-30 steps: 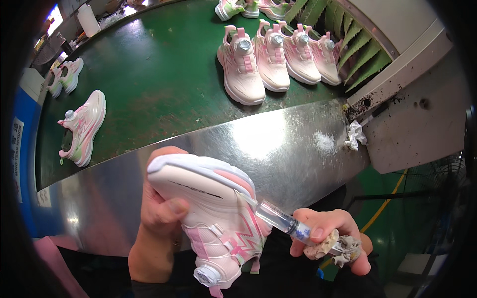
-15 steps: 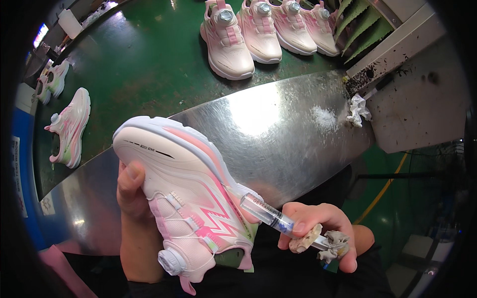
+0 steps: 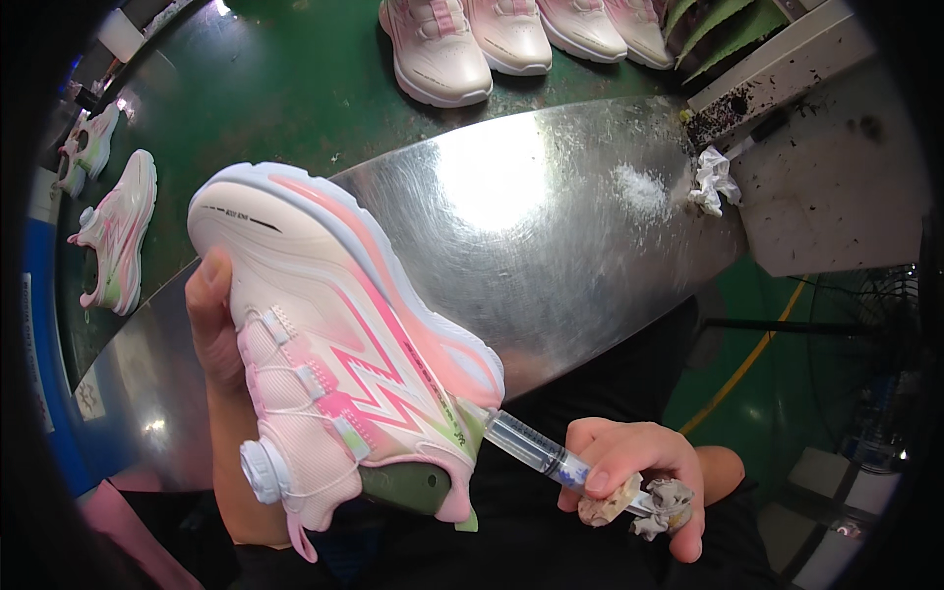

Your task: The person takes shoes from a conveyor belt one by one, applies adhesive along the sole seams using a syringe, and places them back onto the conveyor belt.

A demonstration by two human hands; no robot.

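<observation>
My left hand (image 3: 214, 320) grips a pink and white sneaker (image 3: 324, 305) from its far-left side, thumb against the upper near the toe. The shoe is tilted, its side turned up and its pale lilac sole along the upper right. A white lacing dial sits at its tongue, and the heel is light green. In my right hand (image 3: 639, 472) is a clear syringe (image 3: 536, 447) with blue inside the barrel and lumpy, whitish wrapping around its flange and plunger end. The tip meets the side of the shoe just above the sole near the heel; exact contact is hard to make out.
Several similar sneakers (image 3: 438, 59) stand at the back of the green table (image 3: 265, 88). Another sneaker (image 3: 120, 233) lies at the left. A shiny metal plate (image 3: 610, 295) covers the table's front. Crumpled white paper (image 3: 715, 182) sits by a stained panel at right.
The shoe has turned and shifted left, its heel now nearer the syringe. The syringe tip has gone from the midsole edge to the heel area. My right hand has dropped slightly.
</observation>
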